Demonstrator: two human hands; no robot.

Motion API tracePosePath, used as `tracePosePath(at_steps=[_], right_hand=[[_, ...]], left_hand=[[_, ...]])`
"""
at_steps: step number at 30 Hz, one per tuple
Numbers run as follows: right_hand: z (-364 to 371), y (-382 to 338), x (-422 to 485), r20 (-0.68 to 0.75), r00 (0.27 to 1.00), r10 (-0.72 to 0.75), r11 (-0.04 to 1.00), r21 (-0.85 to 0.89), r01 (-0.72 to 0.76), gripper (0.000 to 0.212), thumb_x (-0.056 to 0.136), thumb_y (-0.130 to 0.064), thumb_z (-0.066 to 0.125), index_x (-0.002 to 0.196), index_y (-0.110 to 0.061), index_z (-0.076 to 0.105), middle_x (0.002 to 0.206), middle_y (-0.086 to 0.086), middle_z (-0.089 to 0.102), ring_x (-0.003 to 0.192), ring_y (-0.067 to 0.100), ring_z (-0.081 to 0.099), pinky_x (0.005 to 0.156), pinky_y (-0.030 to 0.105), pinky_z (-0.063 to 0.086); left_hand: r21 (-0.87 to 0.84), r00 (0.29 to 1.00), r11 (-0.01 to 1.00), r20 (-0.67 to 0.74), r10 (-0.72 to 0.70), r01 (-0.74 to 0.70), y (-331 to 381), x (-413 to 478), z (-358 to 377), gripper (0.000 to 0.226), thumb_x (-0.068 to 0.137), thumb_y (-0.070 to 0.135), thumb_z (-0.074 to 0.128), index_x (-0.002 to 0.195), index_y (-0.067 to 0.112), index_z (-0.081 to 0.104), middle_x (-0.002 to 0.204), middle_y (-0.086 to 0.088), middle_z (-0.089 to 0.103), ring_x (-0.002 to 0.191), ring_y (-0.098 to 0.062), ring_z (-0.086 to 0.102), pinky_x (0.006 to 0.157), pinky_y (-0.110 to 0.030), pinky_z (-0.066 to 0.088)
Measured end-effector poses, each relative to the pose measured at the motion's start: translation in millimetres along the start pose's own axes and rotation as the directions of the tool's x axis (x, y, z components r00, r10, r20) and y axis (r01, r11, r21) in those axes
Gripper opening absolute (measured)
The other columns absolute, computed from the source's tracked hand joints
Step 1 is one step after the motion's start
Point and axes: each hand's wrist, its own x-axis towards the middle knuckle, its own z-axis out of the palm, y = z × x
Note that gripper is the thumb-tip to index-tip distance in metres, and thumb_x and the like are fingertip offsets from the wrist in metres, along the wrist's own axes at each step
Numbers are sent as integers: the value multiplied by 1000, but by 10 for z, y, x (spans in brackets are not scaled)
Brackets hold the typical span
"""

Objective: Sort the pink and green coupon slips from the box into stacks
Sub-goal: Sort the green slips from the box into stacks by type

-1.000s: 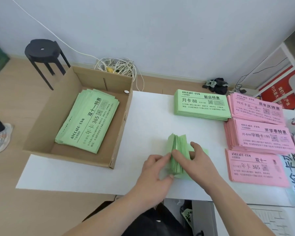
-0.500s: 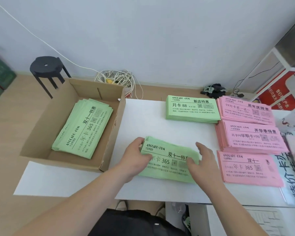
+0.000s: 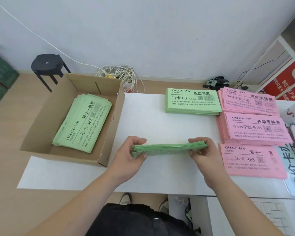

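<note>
The bundle of green coupon slips [image 3: 169, 149], which lay flat and face up on the counter [image 3: 160, 120] half a second ago, is now tipped up with its long edge toward the camera. The left hand [image 3: 126, 155] pinches its left end and the right hand [image 3: 206, 155] pinches its right end, thumbs near the viewer and fingers curled behind.

The open cardboard box [image 3: 58, 157] sits at the counter's left end and holds a fanned pile of green slips [image 3: 83, 121] printed "AVOCADO·GYM", "双十一特惠" and "年卡 365".

At the far side of the counter lies a green stack [image 3: 192, 103] reading "月卡 88" and "新店特惠". Just to its right, three pink stacks run toward the viewer:
- The far pink stack [image 3: 249, 101] reads "周年庆特惠".
- The middle pink stack [image 3: 255, 128] reads "开学季特惠" and "学期卡199".
- The near pink stack [image 3: 252, 160] reads "双十一" and "年卡 365".
</note>
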Motion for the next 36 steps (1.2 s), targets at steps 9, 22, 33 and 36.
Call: tracePosePath(at_steps=[9,22,33,36], right_hand=[[260,-61,63,-64,995,76,997,16,-75,35,98,3,53,113,-28,55,109,-7,64,102,9,59,81,25,47],[-254,-559,875,-128,990,-64,804,-594,-25,57,92,-3,58,143,-15,36,124,13,57,104,34,56,82,40,45],[-110,-289,590,303,947,-105,419,-851,318,82,91,-42,72,157,-39,25,170,-5,7,157,19,4,124,39,21],[-155,-205,735,339,937,-87,350,-870,347,73,91,-48,71,154,-42,34,171,-5,10,158,20,4,125,38,15]], left_hand=[[-110,983,989,-143,-113,98,-50,136,371,33,101,2,56,119,29,49,116,7,63,112,-6,58,82,-8,47],[-66,968,969,-67,-244,239,600,1263,804,47,88,2,62,129,23,50,106,4,67,97,-17,68,80,-33,58],[495,999,868,50,0,-25,302,920,689,85,82,36,79,154,25,35,142,15,42,133,-9,31,107,-19,27],[529,998,846,61,35,-62,190,947,755,91,81,32,79,157,22,30,152,7,39,135,-16,30,109,-18,24]])
